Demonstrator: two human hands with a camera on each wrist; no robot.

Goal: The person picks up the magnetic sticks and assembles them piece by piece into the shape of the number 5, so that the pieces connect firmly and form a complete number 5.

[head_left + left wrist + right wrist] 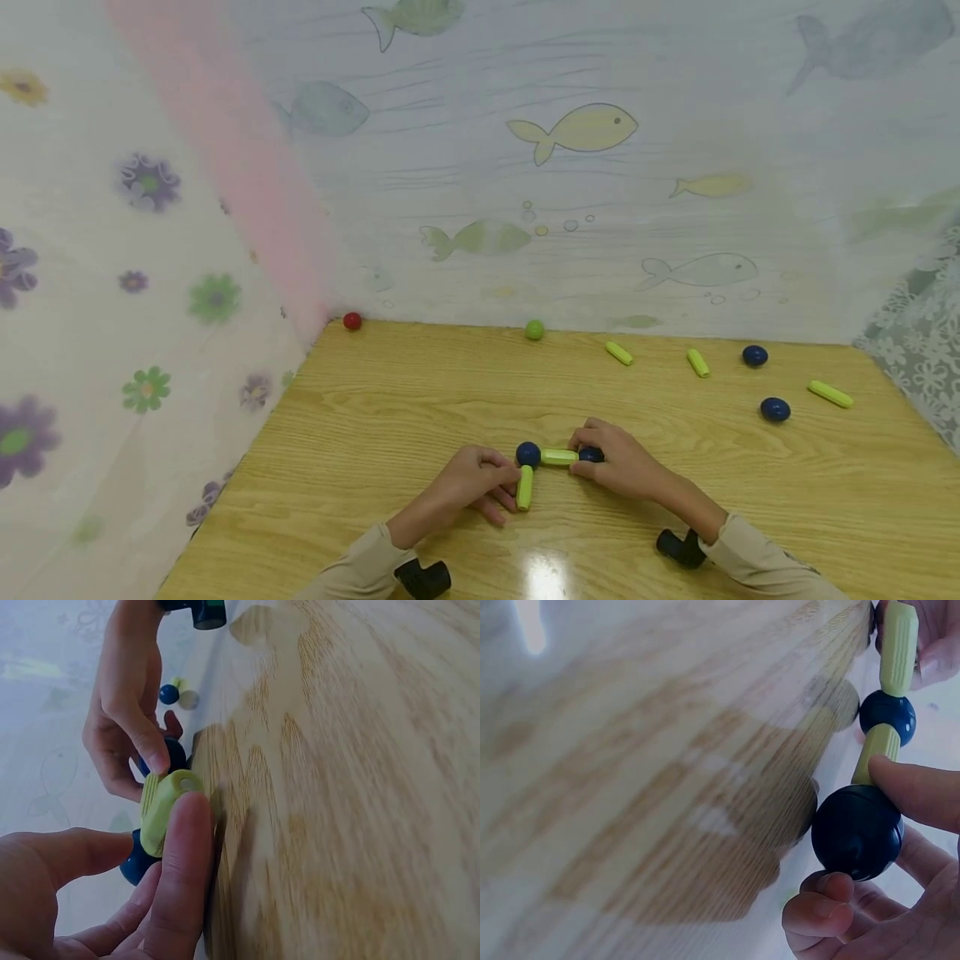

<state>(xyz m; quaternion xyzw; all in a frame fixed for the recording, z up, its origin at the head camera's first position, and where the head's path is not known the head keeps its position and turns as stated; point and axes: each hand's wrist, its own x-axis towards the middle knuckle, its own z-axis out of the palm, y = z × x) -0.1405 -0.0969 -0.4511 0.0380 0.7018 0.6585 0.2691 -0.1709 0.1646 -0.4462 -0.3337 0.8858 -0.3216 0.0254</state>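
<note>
Two yellow-green building rods and two dark blue balls form a bent chain on the table. One ball [528, 454] sits at the corner; a rod [559, 457] runs right from it to the second ball [592, 455]. The other rod [524, 488] points from the corner toward the person. My left hand [476, 483] pinches this near rod close to the corner ball; its end shows a small silvery disc in the left wrist view. My right hand [618, 458] holds the second ball, its thumb against the adjoining rod, as the right wrist view shows.
Toward the back of the wooden table [360, 400] lie a red ball [352, 321], a green ball [534, 330], three yellow-green rods [697, 363] and two dark blue balls [775, 409]. Printed sheets [465, 167] stand behind and at the left. Each wrist carries a black device [681, 549].
</note>
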